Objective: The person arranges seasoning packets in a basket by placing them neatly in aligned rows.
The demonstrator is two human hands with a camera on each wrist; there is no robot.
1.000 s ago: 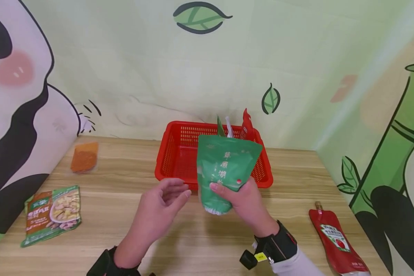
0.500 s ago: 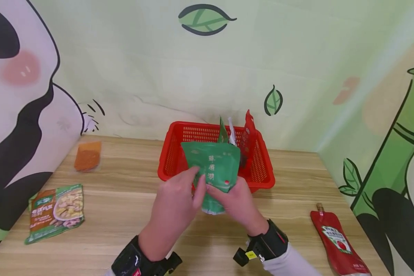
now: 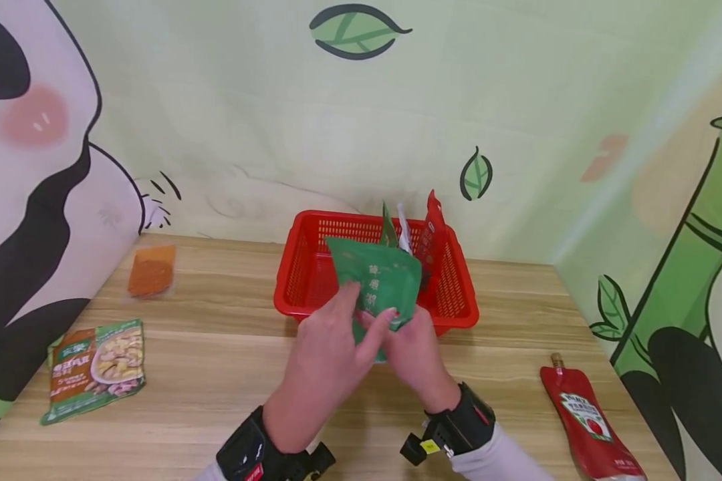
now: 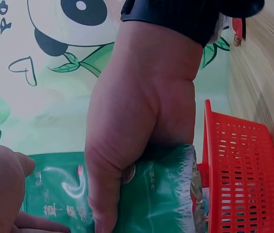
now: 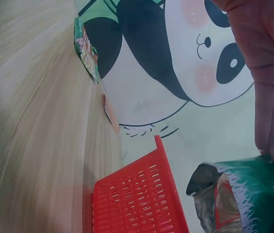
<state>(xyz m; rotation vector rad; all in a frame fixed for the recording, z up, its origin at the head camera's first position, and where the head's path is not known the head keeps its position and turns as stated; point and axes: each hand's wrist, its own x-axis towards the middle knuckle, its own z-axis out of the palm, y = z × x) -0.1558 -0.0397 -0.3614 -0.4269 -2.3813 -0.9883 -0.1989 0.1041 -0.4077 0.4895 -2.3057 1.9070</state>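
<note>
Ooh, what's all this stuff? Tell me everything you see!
Backdrop: one, pale green, behind
Panda pictures: at least two, black and white, on backdrop
Table: one, light brown, below
Basket: one, red, table's middle back
Green packet: one, green, in basket
White item: one, white, in basket
Red packet: one, red, in basket
Small bag: one, orange, back left
Picture packet: one, green and brown, left
Spout pouch: one, red, right
Big pouch: one, green, held
Wristbands: two, black, wrists
Sleeves: two, pale, arms
Left hand: one, bare, at big pouch
Right hand: one, bare, gripping big pouch
</note>
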